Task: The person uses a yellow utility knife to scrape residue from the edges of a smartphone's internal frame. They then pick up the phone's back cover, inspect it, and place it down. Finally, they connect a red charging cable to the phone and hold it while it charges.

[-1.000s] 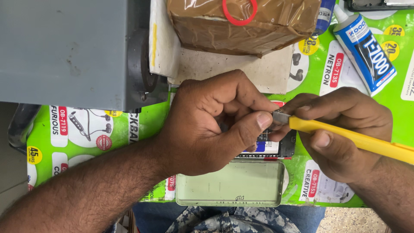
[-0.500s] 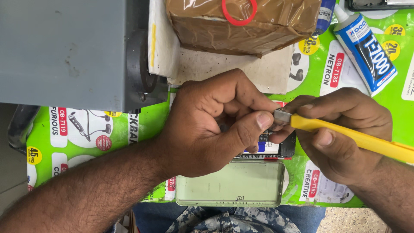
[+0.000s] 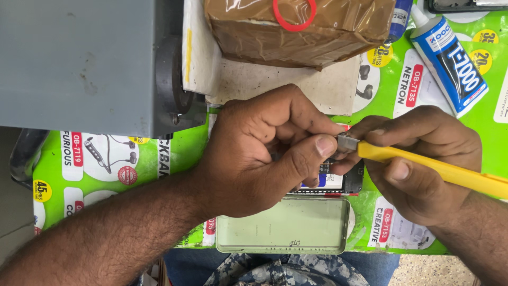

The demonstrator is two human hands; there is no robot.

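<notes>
My left hand (image 3: 259, 153) curls over a small dark phone-like device (image 3: 338, 182) on the green printed mat, with the thumb pressed near a metal blade tip (image 3: 347, 142). My right hand (image 3: 418, 164) grips a yellow utility knife (image 3: 439, 168), and its short blade meets my left thumb over the device. Most of the device is hidden under my fingers. A pale green phone back cover (image 3: 286, 225) lies flat just below both hands.
A grey box-shaped machine (image 3: 79, 63) fills the upper left. A brown taped package (image 3: 296, 32) with a red rubber ring (image 3: 295, 13) sits at the top. A blue-and-white glue tube (image 3: 450, 58) lies at the upper right. The green mat (image 3: 106, 159) covers the table.
</notes>
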